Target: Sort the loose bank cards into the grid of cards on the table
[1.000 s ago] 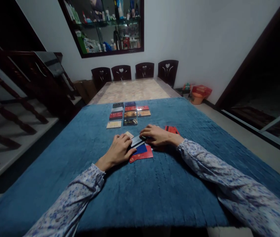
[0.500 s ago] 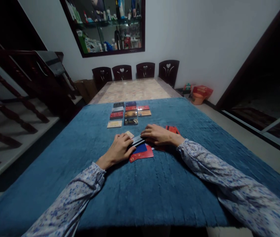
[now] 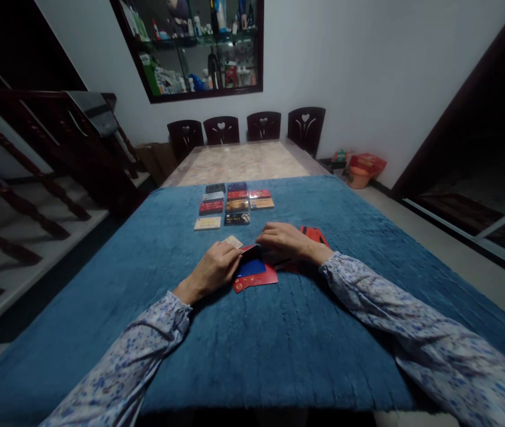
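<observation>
My left hand (image 3: 215, 265) and my right hand (image 3: 288, 241) pinch the two ends of one card (image 3: 249, 253), which is tilted up with a dark face toward me. Below it, a blue card (image 3: 252, 268) overlaps a red card (image 3: 259, 278) on the blue cloth (image 3: 252, 350). A cream card (image 3: 233, 241) pokes out beyond my left fingers. Beside my right wrist lies an orange-red card with a black stripe (image 3: 315, 233); other cards under that hand are mostly hidden.
Farther off, several cards lie in neat columns, among them a cream card (image 3: 207, 223), a black card (image 3: 237, 219) and an orange card (image 3: 261, 203). Beyond the cloth is the bare marble tabletop (image 3: 243, 160), with dark chairs (image 3: 264, 126) behind it.
The card between my hands has tipped from showing a pale, striped face to showing a dark one. Both hands stay in nearly the same place, fingers drawn closer around its ends.
</observation>
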Demonstrator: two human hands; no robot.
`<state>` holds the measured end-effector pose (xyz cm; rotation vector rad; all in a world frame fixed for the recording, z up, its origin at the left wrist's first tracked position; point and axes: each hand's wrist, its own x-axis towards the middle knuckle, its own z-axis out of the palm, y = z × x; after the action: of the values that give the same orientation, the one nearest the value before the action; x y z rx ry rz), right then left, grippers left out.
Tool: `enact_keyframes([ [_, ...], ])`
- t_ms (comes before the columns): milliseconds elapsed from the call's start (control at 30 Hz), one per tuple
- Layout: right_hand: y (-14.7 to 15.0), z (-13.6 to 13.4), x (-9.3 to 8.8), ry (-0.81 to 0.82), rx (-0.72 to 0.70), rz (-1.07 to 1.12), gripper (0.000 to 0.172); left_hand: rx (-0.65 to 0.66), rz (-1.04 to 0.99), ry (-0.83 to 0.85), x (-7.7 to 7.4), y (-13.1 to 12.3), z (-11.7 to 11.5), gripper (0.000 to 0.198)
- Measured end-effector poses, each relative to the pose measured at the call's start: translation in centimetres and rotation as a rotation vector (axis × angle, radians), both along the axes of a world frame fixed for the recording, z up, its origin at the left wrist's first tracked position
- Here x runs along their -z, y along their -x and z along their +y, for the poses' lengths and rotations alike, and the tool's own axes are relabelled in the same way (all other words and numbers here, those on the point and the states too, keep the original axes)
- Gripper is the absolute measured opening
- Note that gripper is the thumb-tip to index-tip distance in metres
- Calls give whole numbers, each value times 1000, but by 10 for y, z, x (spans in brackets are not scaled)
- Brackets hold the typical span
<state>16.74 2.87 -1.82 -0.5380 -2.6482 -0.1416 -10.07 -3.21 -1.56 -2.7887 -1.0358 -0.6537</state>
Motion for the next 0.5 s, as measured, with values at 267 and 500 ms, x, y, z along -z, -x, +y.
enact_keyframes([
  [267,4,-3,1,-63,55,101,27,-17,-51,-41,4,4,7,31],
  [500,4,-2,4,-78,75,128,28,1,-143,-10,11,10,15,30],
])
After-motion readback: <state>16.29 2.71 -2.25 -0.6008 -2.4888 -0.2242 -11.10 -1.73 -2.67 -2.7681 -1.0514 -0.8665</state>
